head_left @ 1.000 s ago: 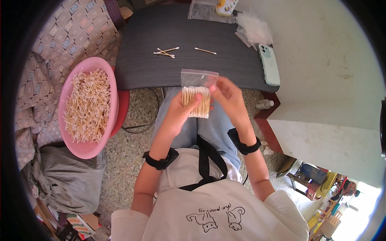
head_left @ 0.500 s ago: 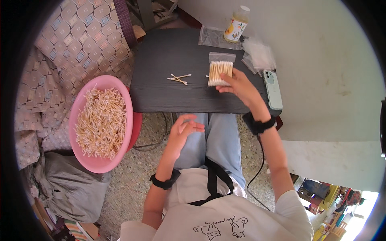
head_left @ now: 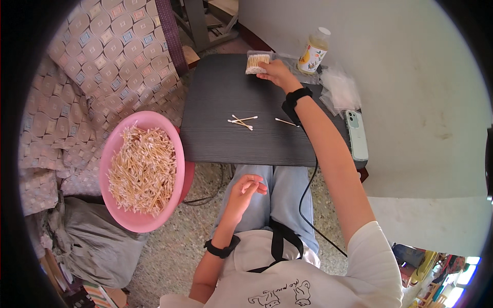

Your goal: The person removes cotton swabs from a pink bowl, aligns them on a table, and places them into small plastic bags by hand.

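Note:
My right hand reaches to the far edge of the dark table and grips a clear plastic bag of cotton swabs, its fingers on the bag's near right corner. My left hand hovers over my lap, short of the table's near edge, fingers loosely curled but apart and holding nothing. Several loose cotton swabs lie crossed on the middle of the table. One more cotton swab rests to their right, partly behind my right wrist strap.
At the left, a pink basin heaped with cotton swabs stands beside the table. On the table's right are a capped bottle, clear plastic bags and a phone. A black cable hangs from my right wrist.
My right hand has carried the bag of swabs away from me, to the far edge of the table. The single swab it partly covered now shows. My left hand stays over my lap.

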`<action>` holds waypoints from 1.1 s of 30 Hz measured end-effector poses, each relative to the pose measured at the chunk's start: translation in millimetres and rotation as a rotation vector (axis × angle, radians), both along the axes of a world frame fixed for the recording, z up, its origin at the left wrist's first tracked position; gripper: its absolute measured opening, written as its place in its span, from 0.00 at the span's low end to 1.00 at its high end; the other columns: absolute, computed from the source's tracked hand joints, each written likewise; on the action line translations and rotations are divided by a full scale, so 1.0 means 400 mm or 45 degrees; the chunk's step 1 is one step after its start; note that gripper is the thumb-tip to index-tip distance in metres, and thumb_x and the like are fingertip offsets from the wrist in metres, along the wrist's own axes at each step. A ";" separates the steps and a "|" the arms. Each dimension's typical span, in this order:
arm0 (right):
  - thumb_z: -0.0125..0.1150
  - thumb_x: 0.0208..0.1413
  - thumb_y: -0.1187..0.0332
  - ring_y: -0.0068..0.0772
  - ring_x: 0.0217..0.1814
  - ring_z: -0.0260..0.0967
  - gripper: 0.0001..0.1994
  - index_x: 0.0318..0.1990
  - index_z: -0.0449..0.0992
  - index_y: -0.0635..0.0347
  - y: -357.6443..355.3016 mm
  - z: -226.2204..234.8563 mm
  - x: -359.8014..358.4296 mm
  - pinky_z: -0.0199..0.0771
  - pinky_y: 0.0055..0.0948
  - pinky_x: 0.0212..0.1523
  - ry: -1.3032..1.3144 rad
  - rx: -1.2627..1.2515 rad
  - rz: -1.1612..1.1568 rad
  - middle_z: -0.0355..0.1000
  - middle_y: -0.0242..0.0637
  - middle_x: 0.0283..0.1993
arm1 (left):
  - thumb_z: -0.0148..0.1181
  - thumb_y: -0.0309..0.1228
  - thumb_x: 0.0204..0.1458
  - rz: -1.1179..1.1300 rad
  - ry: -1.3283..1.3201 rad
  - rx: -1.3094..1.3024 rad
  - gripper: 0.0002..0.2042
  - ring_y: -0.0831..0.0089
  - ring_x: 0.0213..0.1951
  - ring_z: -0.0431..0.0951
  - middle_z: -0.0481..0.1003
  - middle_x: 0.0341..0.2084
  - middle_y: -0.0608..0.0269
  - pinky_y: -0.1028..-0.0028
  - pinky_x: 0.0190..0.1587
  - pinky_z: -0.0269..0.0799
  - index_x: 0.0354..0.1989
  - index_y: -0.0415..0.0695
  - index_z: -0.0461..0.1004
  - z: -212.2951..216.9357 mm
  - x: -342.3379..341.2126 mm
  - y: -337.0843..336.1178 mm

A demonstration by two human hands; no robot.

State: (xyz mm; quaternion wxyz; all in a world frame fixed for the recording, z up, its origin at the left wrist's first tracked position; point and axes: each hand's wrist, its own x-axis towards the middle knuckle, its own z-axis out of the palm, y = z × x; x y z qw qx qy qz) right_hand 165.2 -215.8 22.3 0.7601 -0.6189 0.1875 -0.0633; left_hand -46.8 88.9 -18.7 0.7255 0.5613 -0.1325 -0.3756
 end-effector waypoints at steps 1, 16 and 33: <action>0.58 0.58 0.70 0.34 0.36 0.74 0.16 0.47 0.68 0.78 0.000 -0.007 0.011 0.80 0.25 0.34 0.037 -0.111 -0.043 0.72 0.46 0.41 | 0.51 0.29 0.59 0.002 -0.008 0.015 0.09 0.66 0.36 0.79 0.77 0.32 0.56 0.69 0.45 0.71 0.43 0.37 0.71 -0.001 -0.002 0.001; 0.58 0.54 0.51 0.52 0.40 0.76 0.21 0.32 0.79 0.64 0.032 0.048 -0.059 0.76 0.42 0.42 0.356 -1.551 -0.121 0.77 0.50 0.35 | 0.50 0.27 0.59 -0.087 -0.032 0.072 0.08 0.68 0.33 0.78 0.76 0.31 0.56 0.71 0.41 0.72 0.42 0.37 0.72 -0.032 -0.015 -0.031; 0.62 0.50 0.53 0.51 0.42 0.72 0.20 0.43 0.77 0.59 -0.356 -0.044 -0.476 0.73 0.44 0.42 0.463 -2.268 -0.312 0.75 0.47 0.40 | 0.50 0.27 0.58 -0.059 -0.031 0.136 0.08 0.68 0.29 0.78 0.75 0.29 0.57 0.72 0.37 0.73 0.41 0.36 0.71 -0.043 -0.003 -0.012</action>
